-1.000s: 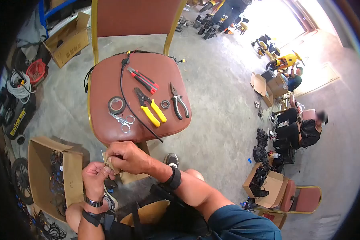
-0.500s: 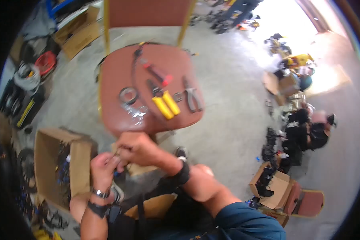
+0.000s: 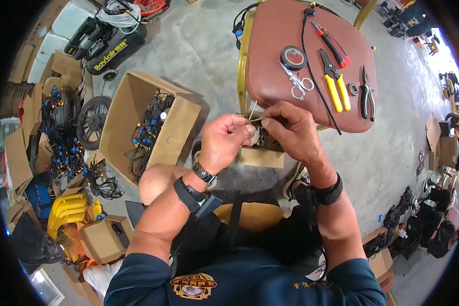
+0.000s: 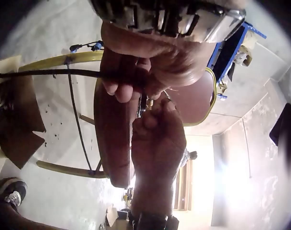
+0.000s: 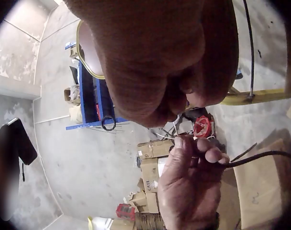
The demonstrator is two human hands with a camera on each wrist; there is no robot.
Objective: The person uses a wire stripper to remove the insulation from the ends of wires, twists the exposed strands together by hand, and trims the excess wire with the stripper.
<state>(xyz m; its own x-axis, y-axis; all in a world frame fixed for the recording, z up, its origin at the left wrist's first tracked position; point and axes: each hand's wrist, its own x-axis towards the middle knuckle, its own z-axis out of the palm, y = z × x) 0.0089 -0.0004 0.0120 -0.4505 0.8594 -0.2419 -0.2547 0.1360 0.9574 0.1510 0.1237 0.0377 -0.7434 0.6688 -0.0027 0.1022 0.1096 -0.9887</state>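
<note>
In the head view my left hand (image 3: 222, 145) and right hand (image 3: 293, 130) meet in front of the chair seat, fingertips close together. The left hand holds the end of a black cable (image 5: 265, 155), which trails off to the side in the right wrist view. Between the hands, my right thumb and fingers pinch a thin light-coloured wire. A white wire end (image 3: 253, 108) sticks up beside the left fingertips. In the left wrist view the hands overlap and partly hide the wires.
On the chair seat (image 3: 270, 30) lie a tape roll (image 3: 285, 63), folding scissors (image 3: 297, 81), a utility knife (image 3: 332, 46), wire strippers (image 3: 332, 92), pliers (image 3: 364, 97), a small ring and another black cable (image 3: 311, 64). A cardboard box (image 3: 176, 135) with wiring stands left.
The head view has swung left, so chair and tools appear farther right. Both hands stay together at the wires; the right hand now sits beside the left with its fingertips more visible.
</note>
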